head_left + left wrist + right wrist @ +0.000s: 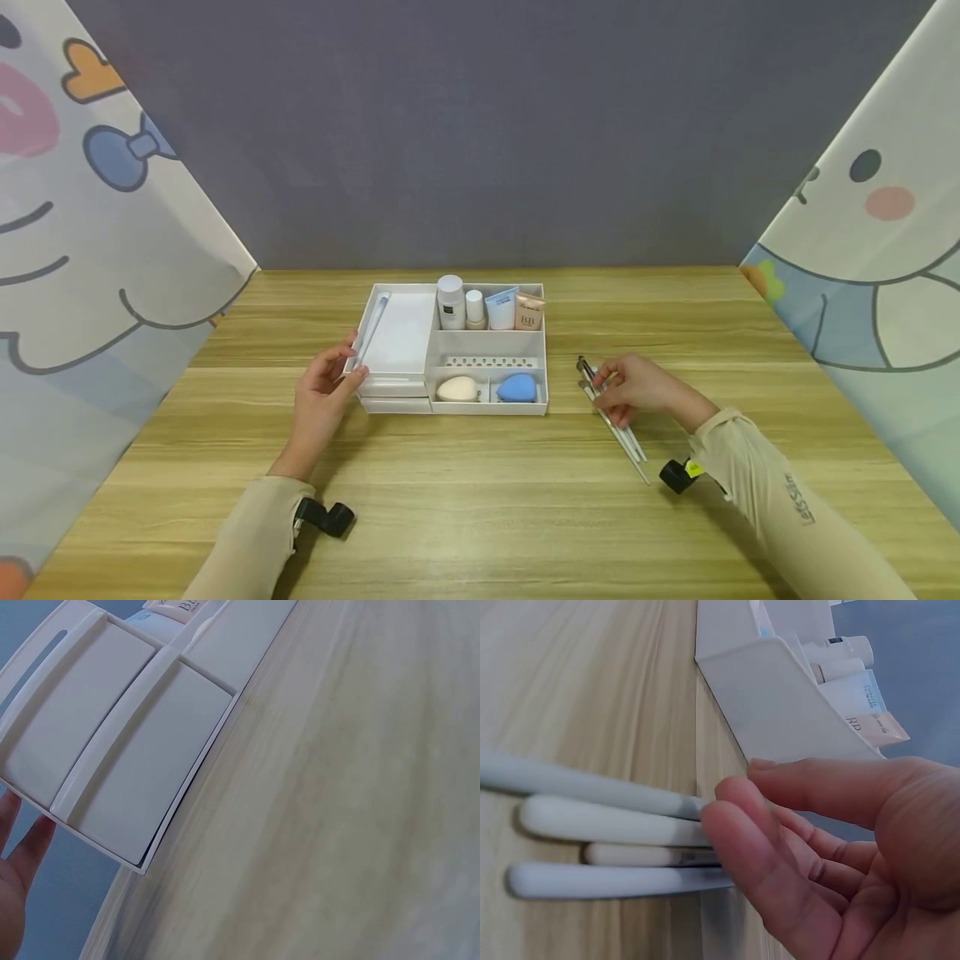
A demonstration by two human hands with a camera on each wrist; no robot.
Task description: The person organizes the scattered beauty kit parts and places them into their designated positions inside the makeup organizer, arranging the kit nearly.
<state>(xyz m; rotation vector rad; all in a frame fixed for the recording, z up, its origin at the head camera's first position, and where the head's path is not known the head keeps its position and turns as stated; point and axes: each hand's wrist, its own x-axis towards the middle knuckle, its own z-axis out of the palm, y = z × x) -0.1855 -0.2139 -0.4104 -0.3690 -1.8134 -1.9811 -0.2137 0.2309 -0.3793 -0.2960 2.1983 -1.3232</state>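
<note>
A white makeup organizer (487, 340) stands on the table. My left hand (324, 390) rests against its left side, with the thumb by the front corner; in the left wrist view the fingertips (34, 844) touch the side wall. A pale brush (372, 329) lies slanted in the organizer's upper left tray. To the right of the organizer, several makeup brushes (626, 446) lie close together on the table. Over them is my right hand (636, 387), its fingers bent and nothing visibly pinched between thumb and fingertips. The hand partly hides the brushes' middles.
The organizer's back compartment holds a white bottle (452, 304), a smaller bottle (476, 310), a blue-white tube (501, 309) and a beige tube (529, 312). A cream sponge (458, 389) and a blue sponge (517, 387) sit in front. Two drawers (146, 750) face forward.
</note>
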